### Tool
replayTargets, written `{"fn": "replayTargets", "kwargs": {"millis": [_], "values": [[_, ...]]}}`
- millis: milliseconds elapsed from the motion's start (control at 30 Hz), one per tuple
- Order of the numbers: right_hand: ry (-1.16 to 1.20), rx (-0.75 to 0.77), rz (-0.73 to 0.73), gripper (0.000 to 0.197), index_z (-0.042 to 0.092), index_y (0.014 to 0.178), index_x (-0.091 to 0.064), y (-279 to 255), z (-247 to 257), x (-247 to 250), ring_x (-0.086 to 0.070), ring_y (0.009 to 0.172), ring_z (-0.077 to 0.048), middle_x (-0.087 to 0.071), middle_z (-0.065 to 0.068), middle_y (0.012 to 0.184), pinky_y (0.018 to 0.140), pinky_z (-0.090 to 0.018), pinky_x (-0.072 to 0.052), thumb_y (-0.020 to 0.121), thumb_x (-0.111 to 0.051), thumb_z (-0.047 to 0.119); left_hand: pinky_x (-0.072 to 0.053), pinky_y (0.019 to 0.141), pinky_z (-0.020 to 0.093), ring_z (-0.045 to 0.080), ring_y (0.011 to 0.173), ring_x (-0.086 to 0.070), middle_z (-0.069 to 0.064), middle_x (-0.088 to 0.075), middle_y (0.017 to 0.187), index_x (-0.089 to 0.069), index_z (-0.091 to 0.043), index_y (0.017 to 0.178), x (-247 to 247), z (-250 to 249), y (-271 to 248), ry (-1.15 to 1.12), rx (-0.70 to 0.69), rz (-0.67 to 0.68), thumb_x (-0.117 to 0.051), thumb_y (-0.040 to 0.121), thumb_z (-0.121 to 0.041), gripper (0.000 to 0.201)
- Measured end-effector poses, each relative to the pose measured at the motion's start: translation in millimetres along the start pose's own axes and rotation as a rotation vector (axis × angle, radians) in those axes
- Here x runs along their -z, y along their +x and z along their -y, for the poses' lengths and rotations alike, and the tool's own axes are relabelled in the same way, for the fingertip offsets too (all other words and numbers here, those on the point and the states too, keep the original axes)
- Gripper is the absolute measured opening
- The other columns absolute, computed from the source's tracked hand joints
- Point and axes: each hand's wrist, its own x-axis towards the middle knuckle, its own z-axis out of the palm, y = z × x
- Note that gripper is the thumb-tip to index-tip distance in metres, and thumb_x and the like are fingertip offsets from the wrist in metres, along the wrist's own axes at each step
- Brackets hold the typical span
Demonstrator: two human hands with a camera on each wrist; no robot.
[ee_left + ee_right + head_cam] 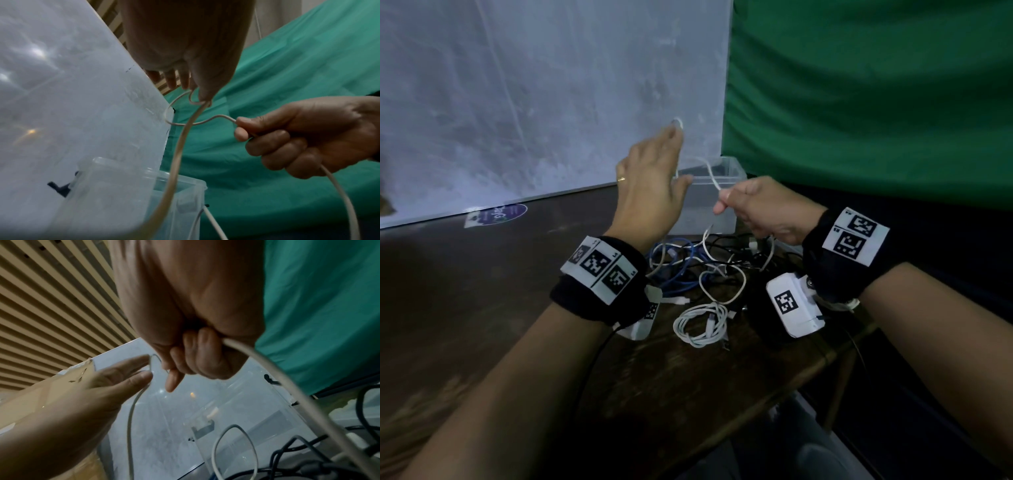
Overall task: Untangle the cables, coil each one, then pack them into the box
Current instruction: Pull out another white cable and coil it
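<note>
My left hand [667,161] is raised in front of the clear plastic box [736,173], fingers straight. A thin white cable [711,174] loops over its fingertips and hooks round the thumb [205,95]. From there the cable [179,146] runs to my right hand [753,205], which grips it in a fist [298,134] just right of the box. Below the fist it drops into a tangle of black, white and blue cables [688,263] on the table. A coiled white cable [702,323] lies nearer me. The box interior looks empty.
A pale board [517,102] leans behind the brown table [482,308], and a green cloth [859,102] hangs at the right. The table's right edge [808,370] runs close by the tangle. A purple sticker [496,214] lies at the board's foot.
</note>
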Motion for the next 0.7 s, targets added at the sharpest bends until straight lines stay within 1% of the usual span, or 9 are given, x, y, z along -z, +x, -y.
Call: {"fn": "replayTargets", "kwargs": {"millis": [100, 167, 200, 267, 333, 433, 500, 600, 700], "values": [[-0.046, 0.016, 0.066, 0.030, 0.013, 0.081, -0.065, -3, 3, -4, -0.020, 0.044, -0.012, -0.031, 0.006, 0.049, 0.041, -0.019, -0.015, 0.099, -0.046, 0.028, -0.021, 0.110, 0.038, 0.024, 0.136, -0.035, 0.004, -0.045, 0.145, -0.051, -0.016, 0.135, -11, 1, -3, -0.117, -0.131, 0.157, -0.053, 0.094, -0.024, 0.042], [-0.062, 0.049, 0.056, 0.030, 0.013, 0.082, -0.067, -4, 5, -3, -0.021, 0.042, -0.010, -0.032, 0.009, 0.047, 0.041, -0.019, -0.017, 0.098, -0.048, 0.029, -0.034, 0.106, 0.032, 0.024, 0.122, -0.052, 0.009, -0.062, 0.125, -0.063, -0.010, 0.122, -14, 2, -5, -0.299, -0.197, 0.198, -0.054, 0.094, -0.019, 0.031], [-0.058, 0.066, 0.046, 0.029, 0.013, 0.082, -0.067, -4, 6, -2, -0.022, 0.041, -0.008, -0.031, 0.010, 0.046, 0.040, -0.019, -0.017, 0.098, -0.049, 0.029, -0.041, 0.100, 0.027, 0.021, 0.112, -0.059, 0.009, -0.068, 0.115, -0.067, -0.010, 0.116, -13, 0, -6, -0.362, -0.187, 0.210, -0.054, 0.094, -0.018, 0.026], [-0.012, 0.080, 0.032, 0.027, 0.011, 0.084, -0.067, -4, 6, 0, -0.021, 0.037, -0.006, -0.030, 0.011, 0.044, 0.039, -0.018, -0.017, 0.098, -0.049, 0.027, -0.047, 0.083, 0.026, 0.021, 0.092, -0.064, 0.010, -0.072, 0.099, -0.071, -0.009, 0.106, -11, 0, -7, -0.430, -0.118, 0.196, -0.055, 0.094, -0.017, 0.021], [0.054, 0.063, 0.031, 0.026, 0.009, 0.086, -0.065, -3, 4, 2, -0.022, 0.037, -0.006, -0.030, 0.011, 0.042, 0.039, -0.017, -0.019, 0.099, -0.047, 0.021, -0.044, 0.074, 0.030, 0.027, 0.081, -0.064, 0.014, -0.071, 0.087, -0.072, -0.010, 0.098, -10, 4, -5, -0.422, -0.026, 0.110, -0.055, 0.094, -0.018, 0.019], [0.036, 0.044, 0.001, 0.026, 0.008, 0.083, -0.062, -3, 1, 4, -0.037, 0.039, -0.010, -0.039, 0.003, 0.049, 0.041, -0.019, -0.033, 0.100, -0.044, 0.014, -0.043, 0.070, 0.030, 0.024, 0.077, -0.063, 0.010, -0.071, 0.083, -0.073, -0.011, 0.096, -6, 15, 1, -0.336, 0.086, -0.018, -0.056, 0.093, -0.022, 0.021], [-0.007, 0.005, 0.006, 0.026, 0.008, 0.080, -0.060, -3, -3, 5, -0.048, 0.041, -0.006, -0.049, -0.003, 0.059, 0.043, -0.013, -0.039, 0.100, -0.043, 0.011, -0.044, 0.071, 0.027, 0.018, 0.077, -0.060, 0.006, -0.070, 0.084, -0.072, -0.009, 0.094, -2, 19, 5, -0.401, 0.179, -0.061, -0.056, 0.093, -0.021, 0.020], [-0.094, -0.091, 0.060, 0.026, 0.007, 0.080, -0.059, -5, -5, 5, -0.054, 0.042, 0.002, -0.058, -0.006, 0.069, 0.039, -0.007, -0.036, 0.100, -0.042, 0.012, -0.047, 0.066, 0.026, 0.013, 0.064, -0.057, 0.001, -0.065, 0.078, -0.069, -0.012, 0.087, -2, 26, 10, -0.562, 0.346, -0.128, -0.053, 0.093, -0.018, 0.019], [-0.086, -0.144, 0.049, 0.021, 0.002, 0.088, -0.057, -8, -5, 7, -0.052, 0.038, 0.005, -0.059, -0.002, 0.065, 0.035, -0.006, -0.034, 0.100, -0.041, 0.010, -0.047, 0.059, 0.026, 0.005, 0.050, -0.053, 0.000, -0.062, 0.073, -0.063, -0.015, 0.077, 1, 32, 15, -0.752, 0.498, -0.182, -0.047, 0.095, -0.013, 0.024]]}}
